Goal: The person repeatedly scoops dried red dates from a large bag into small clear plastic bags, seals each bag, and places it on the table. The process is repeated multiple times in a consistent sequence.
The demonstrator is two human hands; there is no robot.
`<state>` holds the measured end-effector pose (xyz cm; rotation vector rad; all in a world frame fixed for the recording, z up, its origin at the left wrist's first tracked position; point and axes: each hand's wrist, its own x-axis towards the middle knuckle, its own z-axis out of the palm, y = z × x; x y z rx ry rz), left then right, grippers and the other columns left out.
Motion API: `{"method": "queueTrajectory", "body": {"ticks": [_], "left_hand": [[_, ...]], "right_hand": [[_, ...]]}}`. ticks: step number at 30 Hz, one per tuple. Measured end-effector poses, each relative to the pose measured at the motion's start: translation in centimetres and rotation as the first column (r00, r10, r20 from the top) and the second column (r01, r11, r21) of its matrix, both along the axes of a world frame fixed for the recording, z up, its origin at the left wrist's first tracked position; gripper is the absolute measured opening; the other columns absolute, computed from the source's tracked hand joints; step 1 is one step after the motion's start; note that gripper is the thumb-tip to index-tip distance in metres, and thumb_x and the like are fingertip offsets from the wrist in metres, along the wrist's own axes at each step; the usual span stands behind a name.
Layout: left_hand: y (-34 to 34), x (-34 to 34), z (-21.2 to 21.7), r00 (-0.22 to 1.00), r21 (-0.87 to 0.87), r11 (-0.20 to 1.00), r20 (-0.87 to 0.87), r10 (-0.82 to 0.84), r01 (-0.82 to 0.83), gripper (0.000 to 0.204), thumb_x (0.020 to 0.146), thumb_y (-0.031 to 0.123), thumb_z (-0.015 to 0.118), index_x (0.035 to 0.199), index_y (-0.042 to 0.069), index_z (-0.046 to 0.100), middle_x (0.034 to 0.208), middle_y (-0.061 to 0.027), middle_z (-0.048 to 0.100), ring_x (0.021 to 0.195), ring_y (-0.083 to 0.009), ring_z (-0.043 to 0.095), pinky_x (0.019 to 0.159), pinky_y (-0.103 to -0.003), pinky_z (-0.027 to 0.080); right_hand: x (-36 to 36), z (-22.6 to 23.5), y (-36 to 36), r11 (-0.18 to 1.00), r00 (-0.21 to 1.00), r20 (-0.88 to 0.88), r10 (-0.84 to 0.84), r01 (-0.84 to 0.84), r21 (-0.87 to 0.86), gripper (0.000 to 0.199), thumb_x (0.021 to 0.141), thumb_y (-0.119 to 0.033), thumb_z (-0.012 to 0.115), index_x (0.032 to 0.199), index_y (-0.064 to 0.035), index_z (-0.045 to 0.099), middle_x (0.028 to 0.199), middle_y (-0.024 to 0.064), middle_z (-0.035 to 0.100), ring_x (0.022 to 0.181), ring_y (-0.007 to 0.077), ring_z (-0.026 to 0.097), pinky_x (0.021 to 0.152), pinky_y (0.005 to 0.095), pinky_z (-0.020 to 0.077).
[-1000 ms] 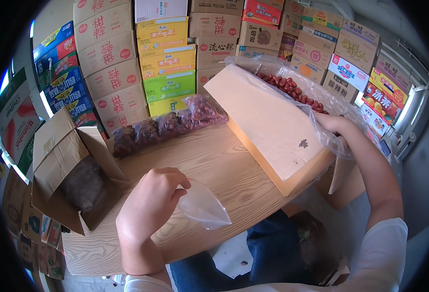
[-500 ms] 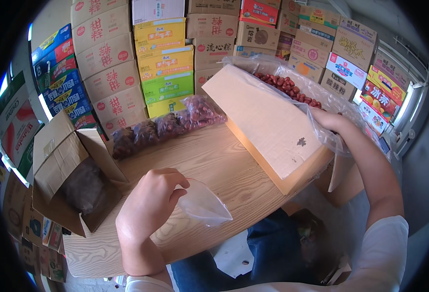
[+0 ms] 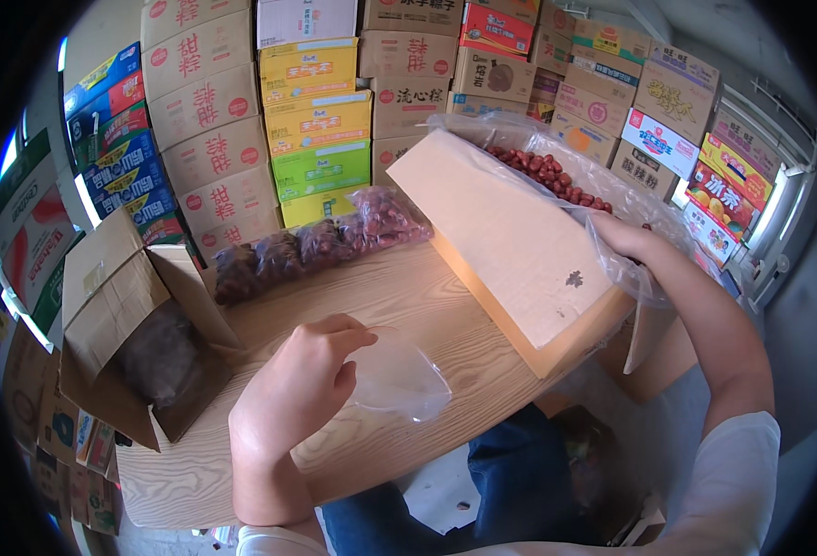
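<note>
My left hand (image 3: 299,382), above the wooden table, pinches the rim of a clear plastic bag (image 3: 407,382). Nothing shows inside the bag, which hangs to the right of my fingers. At the right, my right hand (image 3: 620,237) reaches over the side of a large tilted cardboard box (image 3: 510,243). Dark red dates (image 3: 557,176) lie in that box, on a clear plastic liner (image 3: 626,271) folded over its edge. The fingers of my right hand are hidden down in the box, so their grip does not show.
Several filled bags of dates (image 3: 385,222) stand in a row along the back of the table (image 3: 371,287). An open cardboard box (image 3: 103,315) holding clear plastic sits at the left. Stacked cartons (image 3: 209,102) line the wall behind.
My left hand has shifted slightly right with the bag, whose sides now hang wider. My right hand has moved a little left and down at the box.
</note>
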<state>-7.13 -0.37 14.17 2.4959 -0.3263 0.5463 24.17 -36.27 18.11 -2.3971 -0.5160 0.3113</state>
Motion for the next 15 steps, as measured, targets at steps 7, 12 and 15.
{"method": "queueTrajectory", "body": {"ticks": [7,12,15], "left_hand": [[-0.2,0.4,0.2,0.999,-0.016,1.000,-0.047,-0.013,0.013,0.034,0.070,-0.010,0.058,0.102,-0.002,0.068,0.099,-0.0149,0.068,0.078,-0.0306,0.067,0.069,-0.033,0.054],[-0.3,1.3,0.2,0.999,0.022,0.999,-0.005,-0.036,0.036,0.031,0.071,-0.009,0.055,0.098,-0.003,0.067,0.098,-0.0201,0.067,0.087,-0.0383,0.064,0.082,-0.041,0.052],[-0.4,1.7,0.2,1.000,0.052,0.999,-0.025,-0.012,0.013,0.029,0.071,-0.009,0.056,0.096,-0.003,0.068,0.095,-0.0190,0.068,0.086,-0.0380,0.064,0.081,-0.042,0.053]], "right_hand": [[1.7,-0.5,-1.3,0.964,0.883,0.392,0.258,-0.209,-0.162,0.027,0.080,-0.006,0.066,0.107,-0.0038,0.060,0.111,0.0156,0.063,0.105,0.0273,0.059,0.089,0.0362,0.0465],[0.4,0.9,-1.6,0.979,0.837,0.508,0.204,-0.168,-0.118,0.032,0.072,-0.002,0.073,0.099,-0.0074,0.058,0.095,0.0074,0.062,0.091,0.0205,0.060,0.082,0.0328,0.0478],[0.2,1.6,-2.2,0.986,0.863,0.495,0.104,-0.154,0.062,0.025,0.075,-0.005,0.069,0.096,-0.0079,0.055,0.087,0.0014,0.055,0.083,0.0126,0.054,0.076,0.0279,0.0459]]}}
